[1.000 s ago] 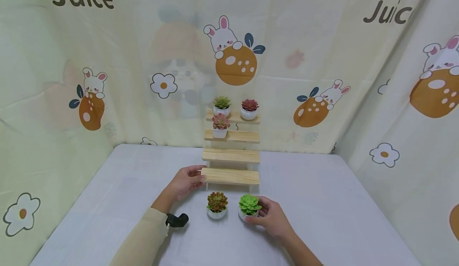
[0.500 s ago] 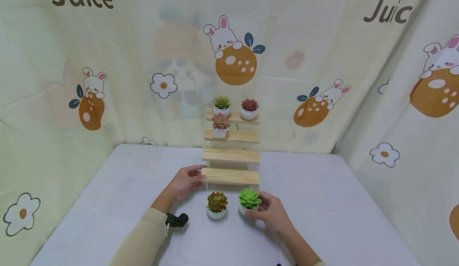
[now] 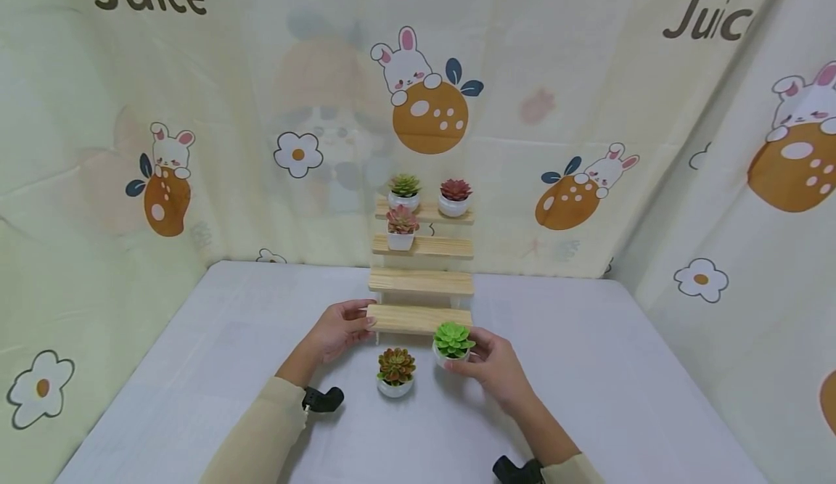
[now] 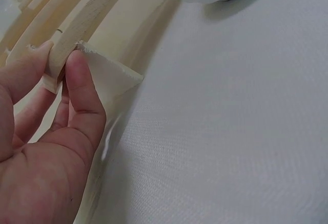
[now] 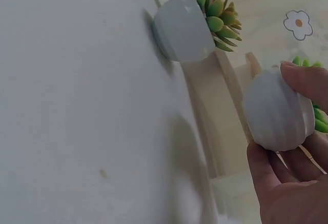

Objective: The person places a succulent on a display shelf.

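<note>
My left hand [image 3: 338,333] pinches the left end of the lowest board of a stepped wooden plant stand [image 3: 408,318]; in the left wrist view, thumb and fingers grip the board end [image 4: 60,62]. In my right hand [image 3: 498,369] is a bright green potted succulent [image 3: 452,340], held by its white ribbed pot [image 5: 279,111]. It is raised above the table and overlaps the lowest board's front right corner in the head view. A brownish-green succulent [image 3: 395,368] in a white pot stands on the table before the stand, between both hands.
On the top board stand a green succulent [image 3: 405,192] and a dark red one [image 3: 453,197]. A pink succulent [image 3: 401,230] occupies the second board's left side. A printed curtain [image 3: 522,107] hangs behind the white-covered table [image 3: 562,353].
My right hand has lifted the bright green succulent off the table and moved it forward to the lowest board. My left hand keeps its grip on the stand.
</note>
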The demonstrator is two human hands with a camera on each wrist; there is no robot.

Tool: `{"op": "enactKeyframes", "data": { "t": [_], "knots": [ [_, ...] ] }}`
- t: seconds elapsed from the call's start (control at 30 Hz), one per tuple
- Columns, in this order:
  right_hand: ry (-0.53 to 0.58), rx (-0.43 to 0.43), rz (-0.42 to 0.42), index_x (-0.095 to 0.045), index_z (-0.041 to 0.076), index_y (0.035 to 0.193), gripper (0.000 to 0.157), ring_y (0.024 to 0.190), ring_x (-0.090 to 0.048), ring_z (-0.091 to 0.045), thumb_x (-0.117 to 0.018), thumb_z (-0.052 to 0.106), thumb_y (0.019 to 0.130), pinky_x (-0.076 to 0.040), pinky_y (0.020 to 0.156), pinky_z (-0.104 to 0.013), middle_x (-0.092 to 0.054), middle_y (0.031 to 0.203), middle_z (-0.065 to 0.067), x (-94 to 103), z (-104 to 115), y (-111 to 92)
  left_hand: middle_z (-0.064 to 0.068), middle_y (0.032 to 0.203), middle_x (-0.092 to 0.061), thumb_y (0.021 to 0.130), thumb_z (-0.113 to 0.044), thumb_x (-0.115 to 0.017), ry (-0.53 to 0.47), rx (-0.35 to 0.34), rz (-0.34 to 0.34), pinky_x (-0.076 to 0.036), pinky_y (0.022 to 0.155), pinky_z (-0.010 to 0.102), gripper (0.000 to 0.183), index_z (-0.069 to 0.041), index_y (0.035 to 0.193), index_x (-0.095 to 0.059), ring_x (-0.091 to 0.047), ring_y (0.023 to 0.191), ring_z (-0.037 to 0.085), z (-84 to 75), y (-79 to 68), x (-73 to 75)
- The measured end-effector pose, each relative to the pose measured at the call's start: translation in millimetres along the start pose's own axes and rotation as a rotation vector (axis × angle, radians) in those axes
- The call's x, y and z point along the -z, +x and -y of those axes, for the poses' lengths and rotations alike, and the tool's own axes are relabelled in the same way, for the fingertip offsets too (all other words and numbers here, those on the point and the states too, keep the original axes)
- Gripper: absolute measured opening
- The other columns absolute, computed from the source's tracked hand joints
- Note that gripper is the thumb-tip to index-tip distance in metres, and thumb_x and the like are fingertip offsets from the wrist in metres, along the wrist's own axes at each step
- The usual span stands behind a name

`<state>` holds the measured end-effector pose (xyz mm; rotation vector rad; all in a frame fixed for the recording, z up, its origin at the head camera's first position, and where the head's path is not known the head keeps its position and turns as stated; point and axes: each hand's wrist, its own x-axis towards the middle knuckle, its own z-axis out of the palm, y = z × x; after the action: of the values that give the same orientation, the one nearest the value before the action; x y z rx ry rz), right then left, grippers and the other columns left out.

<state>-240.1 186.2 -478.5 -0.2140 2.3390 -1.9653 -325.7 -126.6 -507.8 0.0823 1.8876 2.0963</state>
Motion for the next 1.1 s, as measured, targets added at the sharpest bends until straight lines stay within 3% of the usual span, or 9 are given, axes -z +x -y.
{"op": "enactKeyframes", "data": {
  "t": [0.43, 1.1],
  "knots": [
    [-0.006, 0.007, -0.04, -0.059, 0.001, 0.139, 0.067, 0.132, -0.06, -0.025, -0.088, 0.008, 0.079, -0.052, 0.1, -0.019, -0.061, 0.142, -0.017, 4.2, 18, 19, 0.015, 0.128, -0.065, 0.097, -0.001, -0.067, -0.012, -0.015, 0.011, -0.059, 0.08, 0.026, 0.053, 0.002, 0.148, -0.05, -0.068, 0.095, 0.014, -0.4, -0.6, -0.9],
    [-0.007, 0.068, -0.036, -0.058, 0.004, 0.14, 0.066, 0.129, -0.061, -0.021, -0.087, 0.009, 0.081, -0.052, 0.099, -0.017, -0.062, 0.141, -0.015, 9.4, 39, 54, 0.016, 0.126, -0.065, 0.098, -0.001, -0.066, -0.014, -0.024, 0.024, -0.059, 0.081, 0.025, 0.053, 0.003, 0.148, -0.049, -0.068, 0.096, 0.014, 2.5, -0.6, 0.7]
  ]
}}
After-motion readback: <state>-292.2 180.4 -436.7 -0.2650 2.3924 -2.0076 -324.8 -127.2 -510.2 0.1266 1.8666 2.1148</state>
